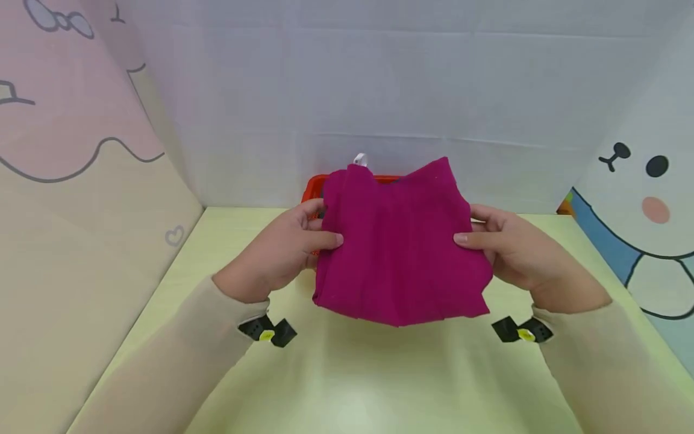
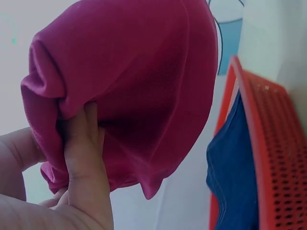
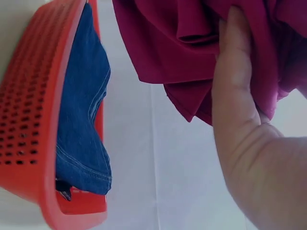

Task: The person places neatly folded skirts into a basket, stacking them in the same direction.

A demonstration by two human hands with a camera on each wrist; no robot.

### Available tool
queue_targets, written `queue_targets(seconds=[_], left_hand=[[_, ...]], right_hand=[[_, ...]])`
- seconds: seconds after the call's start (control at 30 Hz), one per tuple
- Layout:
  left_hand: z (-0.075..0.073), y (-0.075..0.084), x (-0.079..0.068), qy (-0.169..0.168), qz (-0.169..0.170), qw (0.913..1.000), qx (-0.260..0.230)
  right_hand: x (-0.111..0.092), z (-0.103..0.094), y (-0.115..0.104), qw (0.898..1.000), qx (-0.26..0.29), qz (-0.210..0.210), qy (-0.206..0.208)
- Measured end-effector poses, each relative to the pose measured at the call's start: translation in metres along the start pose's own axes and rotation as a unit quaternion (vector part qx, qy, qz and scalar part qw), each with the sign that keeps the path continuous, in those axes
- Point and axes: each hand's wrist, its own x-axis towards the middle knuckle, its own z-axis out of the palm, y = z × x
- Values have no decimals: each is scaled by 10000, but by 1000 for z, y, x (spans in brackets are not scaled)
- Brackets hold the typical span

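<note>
A folded magenta cloth garment (image 1: 401, 247) is held up above the table, in front of a red basket. My left hand (image 1: 290, 244) pinches its left edge, thumb on the near face and fingers behind. On the opposite edge my right hand (image 1: 509, 250) grips it the same way. Seen from the left wrist, the cloth (image 2: 139, 72) bulges and folds around the fingers (image 2: 84, 163). In the right wrist view, layers of the cloth (image 3: 168, 52) hang beside a finger (image 3: 232, 81). What kind of garment it is cannot be told.
Behind the cloth stands the red perforated basket (image 1: 311, 188), mostly hidden in the head view. Blue denim (image 3: 81, 110) with pale stitching lies in it. A small white piece (image 1: 360, 160) shows above the cloth. White fabric (image 1: 401, 90) backs the pale yellow table (image 1: 347, 386); printed panels flank it.
</note>
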Motion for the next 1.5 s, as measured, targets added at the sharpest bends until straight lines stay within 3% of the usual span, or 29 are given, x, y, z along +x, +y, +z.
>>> queue_targets(seconds=[0.17, 0.4, 0.7, 0.9, 1.0, 1.1, 1.17, 1.27, 1.33, 1.4, 1.5], left_hand=[[-8, 13, 25, 213, -161, 9996, 73], [-26, 14, 68, 673, -231, 9970, 301], [-56, -26, 118, 1268, -544, 9903, -166], [-64, -48, 135, 1552, -645, 9853, 304], [-65, -53, 139, 1740, -721, 9794, 723], [-64, -58, 141, 1811, -808, 9716, 1292], [-62, -61, 141, 1758, -835, 9618, 1923], [-58, -67, 142, 1765, -931, 9383, 2825], [-57, -70, 142, 1809, -993, 9255, 3176], [-57, -72, 142, 1882, -1014, 9222, 3223], [-57, -72, 141, 1973, -989, 9227, 3161]], right_hand=[[23, -13, -8, 10000, 38, 28, 73], [56, -25, -7, 9957, 199, 157, 893], [102, -38, 33, 9851, 644, 177, 1584], [116, -47, 56, 9752, 605, 476, 2075], [120, -49, 63, 9697, 173, 761, 2315], [122, -48, 66, 9581, -696, 1193, 2509], [123, -46, 67, 9427, -1379, 1505, 2639], [123, -41, 66, 9137, -2379, 1851, 2726], [124, -37, 65, 8986, -2772, 1974, 2771], [124, -35, 64, 8895, -2978, 2044, 2798], [124, -33, 62, 8877, -2986, 2093, 2810]])
